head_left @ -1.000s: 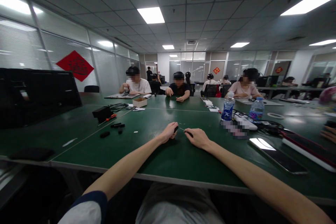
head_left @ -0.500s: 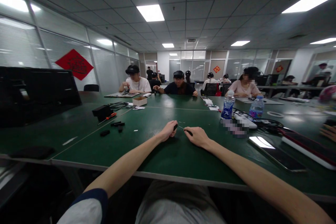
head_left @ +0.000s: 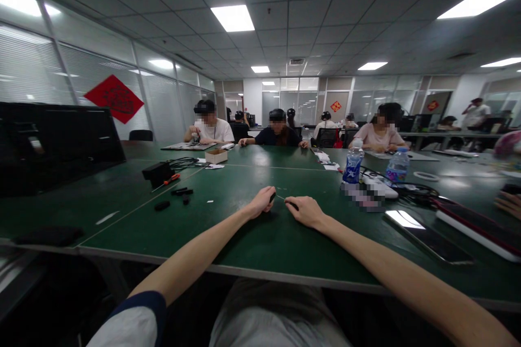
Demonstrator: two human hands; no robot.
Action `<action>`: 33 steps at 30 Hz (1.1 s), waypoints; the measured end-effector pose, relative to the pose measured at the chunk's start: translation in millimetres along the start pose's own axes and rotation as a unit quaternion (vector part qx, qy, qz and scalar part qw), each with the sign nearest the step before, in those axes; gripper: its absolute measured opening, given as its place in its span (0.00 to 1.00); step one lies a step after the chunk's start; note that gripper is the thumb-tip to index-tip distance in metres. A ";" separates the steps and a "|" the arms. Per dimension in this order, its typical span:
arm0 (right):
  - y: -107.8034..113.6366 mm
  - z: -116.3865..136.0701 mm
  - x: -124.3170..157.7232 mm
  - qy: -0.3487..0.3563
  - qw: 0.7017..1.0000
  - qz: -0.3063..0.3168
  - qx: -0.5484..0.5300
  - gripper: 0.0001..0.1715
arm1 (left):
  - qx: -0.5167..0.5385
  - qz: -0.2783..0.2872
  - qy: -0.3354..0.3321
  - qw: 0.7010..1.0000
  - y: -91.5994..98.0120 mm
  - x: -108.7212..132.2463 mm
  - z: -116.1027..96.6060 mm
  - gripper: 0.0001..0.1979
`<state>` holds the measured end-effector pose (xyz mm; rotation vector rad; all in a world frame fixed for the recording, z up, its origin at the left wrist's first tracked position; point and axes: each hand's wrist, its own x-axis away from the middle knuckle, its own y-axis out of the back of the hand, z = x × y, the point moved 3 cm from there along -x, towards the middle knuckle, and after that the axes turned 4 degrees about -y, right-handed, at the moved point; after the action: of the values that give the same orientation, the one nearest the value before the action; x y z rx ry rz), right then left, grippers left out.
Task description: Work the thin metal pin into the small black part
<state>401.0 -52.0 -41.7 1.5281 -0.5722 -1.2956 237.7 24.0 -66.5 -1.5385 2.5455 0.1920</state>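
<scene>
Both my arms stretch out over a green table [head_left: 244,249]. My left hand [head_left: 260,203] is curled closed around a small black part [head_left: 272,197] that pokes out between its fingers. My right hand [head_left: 306,211] is also closed, pinching a thin dark tool [head_left: 293,205] whose fine tip points toward the left hand. The two hands rest on the tabletop a few centimetres apart. What the small things are is too small to make out.
A phone [head_left: 427,241] lies right of my right arm, beside two water bottles [head_left: 353,162] and cables. Left are an orange-handled screwdriver [head_left: 166,181], small black parts [head_left: 179,193] and a dark monitor [head_left: 57,143]. Several people sit at the far side; another person's hand [head_left: 507,203] shows at the right edge.
My hands stay nearly still. The person opposite has spread both arms out on the table, and the view has shifted slightly.
</scene>
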 end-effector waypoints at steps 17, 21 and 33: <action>-3.2 22.5 6.3 -0.063 0.996 0.019 0.057 0.24 | -0.037 0.005 0.027 0.999 -1.4 2.5 -2.7 0.15; 1.8 21.7 8.6 -0.036 0.997 0.019 0.064 0.24 | -0.016 0.062 0.043 0.997 1.0 9.1 -9.8 0.14; 7.6 9.1 10.9 0.048 0.995 0.011 0.085 0.22 | 0.029 0.180 0.074 0.980 5.3 16.2 -14.2 0.13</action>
<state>397.9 -67.5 -38.9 1.7081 -0.6490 -1.1734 224.6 9.7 -55.8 -1.0962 2.9022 0.0448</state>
